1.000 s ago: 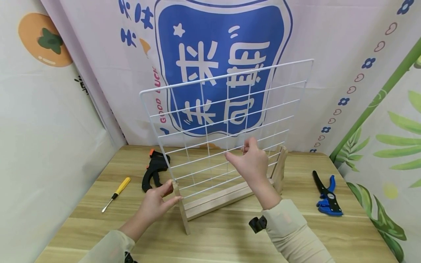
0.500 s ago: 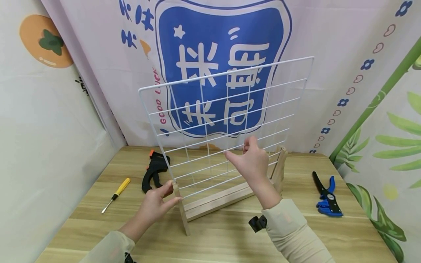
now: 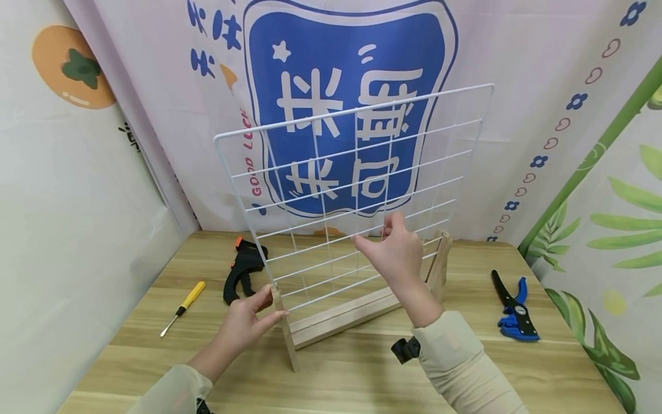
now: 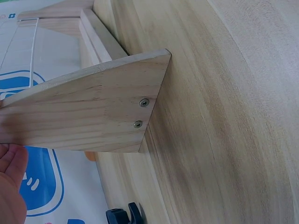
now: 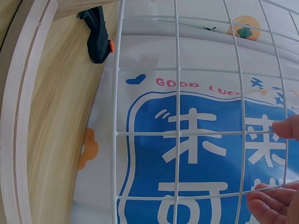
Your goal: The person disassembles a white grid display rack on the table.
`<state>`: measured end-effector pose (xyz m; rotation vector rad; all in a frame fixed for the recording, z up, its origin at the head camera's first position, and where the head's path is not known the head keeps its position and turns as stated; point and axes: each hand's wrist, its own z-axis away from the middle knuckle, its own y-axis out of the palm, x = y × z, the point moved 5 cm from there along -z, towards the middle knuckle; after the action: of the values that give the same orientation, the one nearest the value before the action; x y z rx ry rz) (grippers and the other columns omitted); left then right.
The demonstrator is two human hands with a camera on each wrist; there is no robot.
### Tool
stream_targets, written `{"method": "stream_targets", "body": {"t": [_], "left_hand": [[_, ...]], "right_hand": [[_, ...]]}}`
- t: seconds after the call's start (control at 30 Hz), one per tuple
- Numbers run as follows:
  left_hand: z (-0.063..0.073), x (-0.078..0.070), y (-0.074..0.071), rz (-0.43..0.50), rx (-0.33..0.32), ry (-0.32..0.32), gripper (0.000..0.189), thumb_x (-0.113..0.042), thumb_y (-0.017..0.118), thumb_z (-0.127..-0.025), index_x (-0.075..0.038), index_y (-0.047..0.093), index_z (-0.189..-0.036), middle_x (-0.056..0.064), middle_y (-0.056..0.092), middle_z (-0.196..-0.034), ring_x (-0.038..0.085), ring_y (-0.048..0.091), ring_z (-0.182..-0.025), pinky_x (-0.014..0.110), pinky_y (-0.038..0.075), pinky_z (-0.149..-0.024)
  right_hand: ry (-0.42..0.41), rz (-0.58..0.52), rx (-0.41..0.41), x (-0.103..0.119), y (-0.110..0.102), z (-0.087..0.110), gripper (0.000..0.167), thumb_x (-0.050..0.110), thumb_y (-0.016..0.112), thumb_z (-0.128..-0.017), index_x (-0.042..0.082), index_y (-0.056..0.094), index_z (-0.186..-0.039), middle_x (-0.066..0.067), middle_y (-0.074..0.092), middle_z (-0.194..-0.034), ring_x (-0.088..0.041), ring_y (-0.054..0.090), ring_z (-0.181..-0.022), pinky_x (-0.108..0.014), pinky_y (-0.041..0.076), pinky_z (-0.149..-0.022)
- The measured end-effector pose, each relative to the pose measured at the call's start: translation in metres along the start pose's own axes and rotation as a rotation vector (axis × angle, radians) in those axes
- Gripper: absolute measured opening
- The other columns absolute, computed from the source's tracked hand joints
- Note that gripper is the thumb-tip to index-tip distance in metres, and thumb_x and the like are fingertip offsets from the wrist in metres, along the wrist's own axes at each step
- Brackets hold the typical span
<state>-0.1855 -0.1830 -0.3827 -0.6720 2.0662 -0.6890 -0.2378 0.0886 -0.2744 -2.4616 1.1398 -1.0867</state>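
Note:
A white wire grid panel point(image 3: 357, 180) stands up from a pale wooden frame, leaning slightly. My right hand point(image 3: 398, 256) pinches the grid's wires low on its right half; in the right wrist view the thumb and fingers point(image 5: 268, 205) meet the wire. My left hand point(image 3: 243, 322) grips the top of the frame's left side piece point(image 3: 287, 339), beside the grid's lower left corner. Two screw heads show on that piece's outer face point(image 4: 84, 109). A grooved bottom rail point(image 3: 341, 322) joins it to the right side piece point(image 3: 438, 270). The grid's lower right corner is partly hidden by my forearm.
On the wooden table point(image 3: 351, 391) lie a yellow-handled screwdriver point(image 3: 183, 306) and a black clamp with orange tips point(image 3: 243, 267), both left of the frame. A blue and black wire stripper point(image 3: 516, 310) lies to the right. Printed cloth point(image 3: 517, 115) hangs close behind.
The grid's upper edge has risen slightly in the head view, its left end most. Both hands keep nearly the same place and hold; the head view has shifted a little.

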Motion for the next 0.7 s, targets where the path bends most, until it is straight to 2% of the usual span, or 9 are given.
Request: {"method": "stream_targets", "body": {"t": [0.5,0.7], "left_hand": [[-0.0006,-0.0007,0.0004,-0.010,0.022,-0.053,0.057,-0.012,0.077,-0.074,0.013,0.055,-0.120,0.025,0.066,-0.100,0.032,0.067,-0.088,0.035,0.057,-0.068],[-0.0004,-0.0015,-0.0002,-0.011,0.008,-0.036,0.055,-0.011,0.078,-0.073,0.012,0.057,-0.118,0.024,0.067,-0.097,0.033,0.067,-0.086,0.036,0.057,-0.067]], "right_hand": [[0.005,0.008,0.003,0.0024,-0.0015,-0.0018,0.048,0.033,0.081,-0.062,0.002,0.051,-0.082,-0.005,0.055,-0.057,-0.011,0.033,-0.042,-0.025,0.022,-0.038],[0.007,0.003,0.002,0.0036,-0.0023,-0.0024,0.048,0.032,0.082,-0.062,0.001,0.051,-0.082,-0.005,0.054,-0.057,-0.009,0.031,-0.043,-0.024,0.023,-0.039]]}}
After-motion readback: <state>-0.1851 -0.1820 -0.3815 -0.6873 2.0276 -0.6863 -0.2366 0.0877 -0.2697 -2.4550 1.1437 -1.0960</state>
